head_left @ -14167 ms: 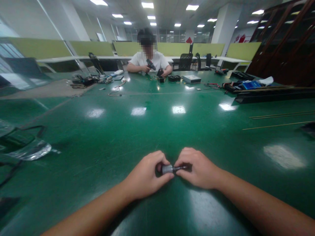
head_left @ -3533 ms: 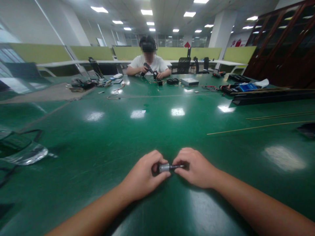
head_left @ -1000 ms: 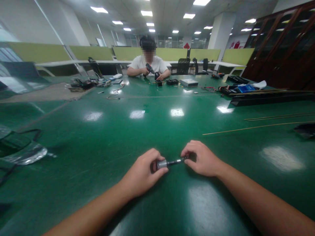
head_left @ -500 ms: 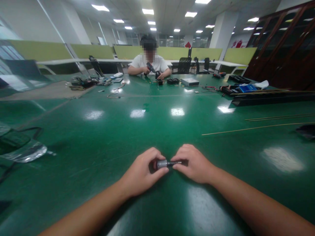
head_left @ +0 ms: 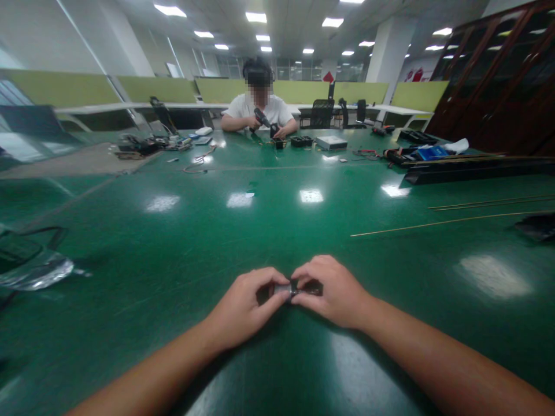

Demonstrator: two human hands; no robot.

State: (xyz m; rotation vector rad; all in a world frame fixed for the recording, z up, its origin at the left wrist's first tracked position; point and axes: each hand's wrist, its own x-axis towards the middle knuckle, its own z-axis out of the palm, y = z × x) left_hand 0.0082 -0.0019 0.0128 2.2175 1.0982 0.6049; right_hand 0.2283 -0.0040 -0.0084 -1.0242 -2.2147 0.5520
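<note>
Low in the middle of the head view, my left hand curls its thumb and fingers round a small silver cylinder. From the cylinder's right end runs a thin dark shaft, and my right hand pinches it close to the cylinder. The two hands' fingertips nearly meet there. Fingers and palms cover both outer ends of the piece, so its exact kind cannot be made out. It is held lengthwise, just at or above the green tabletop.
Across the table a person holds a power drill over small black parts. Thin brass-coloured rods and a long black channel lie to the right. A clear plastic bag sits at left; electronics are piled behind.
My right fingertips have moved left along the shaft, up against the silver cylinder. My left fingers cover more of the cylinder. The whole view has shifted slightly.
</note>
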